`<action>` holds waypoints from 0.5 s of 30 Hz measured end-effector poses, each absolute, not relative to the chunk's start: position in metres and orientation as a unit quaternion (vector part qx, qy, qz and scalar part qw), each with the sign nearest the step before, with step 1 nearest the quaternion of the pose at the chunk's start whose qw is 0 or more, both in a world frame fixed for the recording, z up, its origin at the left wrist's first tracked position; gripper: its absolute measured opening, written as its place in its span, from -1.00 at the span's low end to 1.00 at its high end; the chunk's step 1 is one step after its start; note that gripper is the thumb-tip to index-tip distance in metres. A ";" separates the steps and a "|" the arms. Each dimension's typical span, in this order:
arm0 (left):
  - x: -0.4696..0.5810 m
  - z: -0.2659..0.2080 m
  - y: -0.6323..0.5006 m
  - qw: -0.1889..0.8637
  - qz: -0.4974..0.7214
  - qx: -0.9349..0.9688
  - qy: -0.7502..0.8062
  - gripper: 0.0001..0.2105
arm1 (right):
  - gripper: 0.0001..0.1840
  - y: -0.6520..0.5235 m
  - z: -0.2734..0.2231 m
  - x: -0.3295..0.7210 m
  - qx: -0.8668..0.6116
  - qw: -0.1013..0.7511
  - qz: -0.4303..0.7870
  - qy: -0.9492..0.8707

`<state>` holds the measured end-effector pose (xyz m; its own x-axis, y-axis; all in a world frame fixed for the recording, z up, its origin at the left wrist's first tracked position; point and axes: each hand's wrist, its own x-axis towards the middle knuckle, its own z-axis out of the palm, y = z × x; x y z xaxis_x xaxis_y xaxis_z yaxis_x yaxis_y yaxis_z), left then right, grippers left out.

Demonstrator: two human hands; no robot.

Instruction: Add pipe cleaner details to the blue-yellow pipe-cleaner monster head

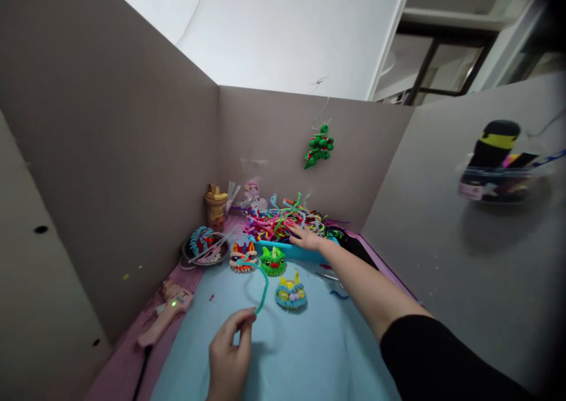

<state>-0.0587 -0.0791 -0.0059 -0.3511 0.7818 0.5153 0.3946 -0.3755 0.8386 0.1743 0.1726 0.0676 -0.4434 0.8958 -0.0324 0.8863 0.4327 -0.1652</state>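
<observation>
Between thumb and fingers, my left hand (232, 345) pinches one end of a teal pipe cleaner (265, 286) that curves up and away over the table. My right hand (305, 237) is stretched out, fingers apart, at the heap of many-coloured pipe cleaners (283, 218) in a blue tray (287, 250). Whether its fingertips touch any strand I cannot tell. Between the hands sit three fuzzy pipe-cleaner animal heads: an orange and white one (243, 257), a green one (273, 262) and a blue and yellow one (290, 295).
A pink glue gun (170, 312) with a lit green light lies at the left. Behind it stand a bowl (207, 253) and a brown cup (216, 206). Scissors (328, 276) lie near my right forearm. A green ornament (321, 146) hangs on the back panel; a holder (495, 183) hangs at right.
</observation>
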 end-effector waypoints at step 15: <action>-0.056 0.001 -0.080 0.161 0.620 0.547 0.539 -0.82 | -0.59 0.142 0.144 0.191 -0.384 0.078 -0.079 -0.917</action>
